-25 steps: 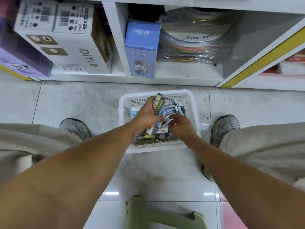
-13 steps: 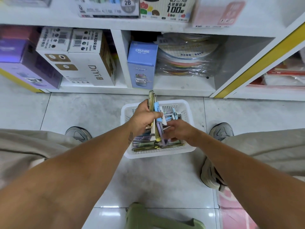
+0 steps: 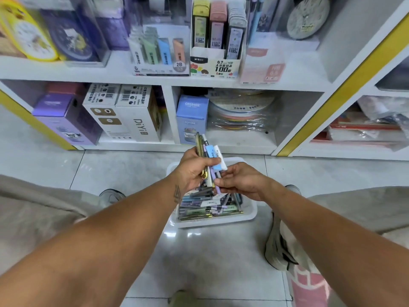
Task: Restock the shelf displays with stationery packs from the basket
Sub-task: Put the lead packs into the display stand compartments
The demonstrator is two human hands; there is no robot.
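Both hands have risen out of the white perforated plastic basket [image 3: 250, 214] since a second ago, and the view has tipped upward, so that a shelf tier of display boxes, unseen then, now fills the top of the frame. At centre frame the left hand [image 3: 192, 171] has its fingers wrapped round a fanned bundle of slim stationery packs in gold, blue, white and lilac [image 3: 209, 157], thumb laid across the face of the blue one. The right hand [image 3: 240, 181], just to the right, pinches the lower ends of the same bundle between thumb and fingertips, seemingly squaring it or drawing one pack free. Neither hand is loose. The bundle's long axis runs nearly upright in the picture, its top ends pointing towards the shelves, so a reach up the frame would carry the packs end first. More packs lie flat and crosswise in the basket, directly below the hands at lower centre. The likely targets sit in the upper middle: the clear display box with pastel packs and a round 2B label [image 3: 161, 56] and, just to its right, the white cardboard display box printed 0.7 HB and 100 [image 3: 218, 63]. Both lie straight above the bundle, well apart from it, and the left hand sits slightly nearer the 2B box. Which display these packs belong in cannot be told from here.
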